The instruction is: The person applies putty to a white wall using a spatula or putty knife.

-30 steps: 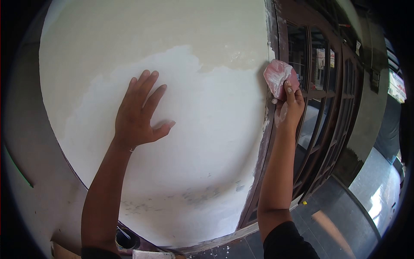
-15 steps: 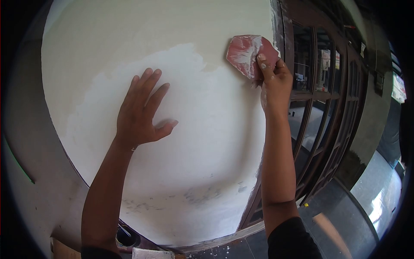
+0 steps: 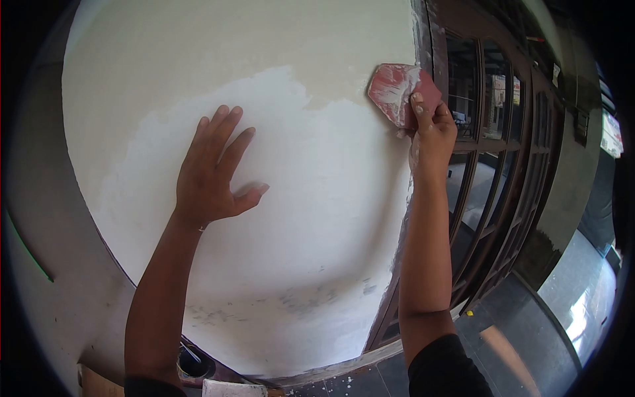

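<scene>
My left hand (image 3: pixel 208 165) is spread against the wall (image 3: pixel 311 198), its fingers apart and holding nothing. In my right hand (image 3: pixel 433 135) is a flat, angular red putty spreader (image 3: pixel 393 89), smeared with white putty and pinched with my thumb across its face. The spreader lies at the wall's right edge, close to the dark window frame; whether its edge presses on the surface is hard to tell. A white coat covers the middle of the wall, with a beige-grey area above it and dark smudges lower down.
Brown-framed glass panes (image 3: pixel 463 86) run along the right. At the bottom left are a dark round container (image 3: pixel 195 362) with a thin stick in it and a white-smeared block (image 3: pixel 233 389). A brown strip (image 3: pixel 509 360) lies on the grey tiled floor (image 3: pixel 489 298).
My right hand has moved right and slightly down with the spreader, toward the wall's edge. My left hand has barely shifted, staying flat on the wall.
</scene>
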A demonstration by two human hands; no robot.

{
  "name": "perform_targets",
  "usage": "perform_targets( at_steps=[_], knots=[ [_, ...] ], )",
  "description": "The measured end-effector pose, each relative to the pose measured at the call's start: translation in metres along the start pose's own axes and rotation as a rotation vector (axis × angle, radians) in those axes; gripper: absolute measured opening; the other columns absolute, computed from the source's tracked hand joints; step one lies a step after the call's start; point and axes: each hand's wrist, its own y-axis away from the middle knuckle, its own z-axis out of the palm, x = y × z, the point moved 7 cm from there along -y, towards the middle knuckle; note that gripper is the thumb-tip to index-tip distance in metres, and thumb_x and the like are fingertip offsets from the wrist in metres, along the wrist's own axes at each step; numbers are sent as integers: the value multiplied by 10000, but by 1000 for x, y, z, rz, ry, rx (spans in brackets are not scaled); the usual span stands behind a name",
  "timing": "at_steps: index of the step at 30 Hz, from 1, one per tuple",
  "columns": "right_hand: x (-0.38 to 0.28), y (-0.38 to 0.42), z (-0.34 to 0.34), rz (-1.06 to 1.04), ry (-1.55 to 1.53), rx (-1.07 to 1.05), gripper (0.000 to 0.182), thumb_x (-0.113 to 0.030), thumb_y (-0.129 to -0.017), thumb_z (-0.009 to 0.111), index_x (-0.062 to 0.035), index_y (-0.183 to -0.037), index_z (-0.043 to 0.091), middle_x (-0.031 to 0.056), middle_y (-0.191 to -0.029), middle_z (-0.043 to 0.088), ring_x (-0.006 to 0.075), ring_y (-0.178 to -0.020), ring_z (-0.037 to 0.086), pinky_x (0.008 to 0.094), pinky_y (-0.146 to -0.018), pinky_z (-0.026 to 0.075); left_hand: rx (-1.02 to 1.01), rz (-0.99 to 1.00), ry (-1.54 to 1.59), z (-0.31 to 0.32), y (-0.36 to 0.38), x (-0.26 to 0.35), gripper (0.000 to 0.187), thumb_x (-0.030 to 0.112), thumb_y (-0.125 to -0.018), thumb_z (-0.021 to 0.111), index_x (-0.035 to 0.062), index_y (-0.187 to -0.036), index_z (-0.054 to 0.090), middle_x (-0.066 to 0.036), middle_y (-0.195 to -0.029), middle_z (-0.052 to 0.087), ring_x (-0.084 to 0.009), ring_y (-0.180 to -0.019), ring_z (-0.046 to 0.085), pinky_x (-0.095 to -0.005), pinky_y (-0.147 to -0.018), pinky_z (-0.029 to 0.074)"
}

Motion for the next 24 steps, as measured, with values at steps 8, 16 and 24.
perform_targets(
  at_steps=[8, 16, 24],
  knots=[
    [8, 8, -54, 33, -27, 180, 207, -83, -931, 703, 46, -1074, 627, 97, -986, 687, 124, -863, 662, 276, -776, 529, -20, 0, -9, 0, -2, 2, 717, 342, -724, 768, 35, -1337, 558, -165, -1520, 438, -363, -1444, 371, -563, -1163, 300],
    [12, -5, -25, -79, 43, 108, 257, -95, -928, 710, 60, -1117, 630, 83, -1002, 684, 113, -845, 638, 248, -735, 513, 1, -7, -30, -1, -2, 3, 701, 370, -722, 785, 79, -1322, 572, -137, -1519, 434, -345, -1430, 392, -555, -1138, 357],
    [4, -1, -27, 42, -170, 141, 209, -126, -931, 710, 19, -1060, 633, 62, -929, 675, 111, -783, 636, 236, -686, 503, -8, -8, -37, 0, -2, 2, 690, 368, -723, 786, 76, -1313, 580, -138, -1519, 434, -348, -1425, 398, -553, -1139, 358]
  ],
)
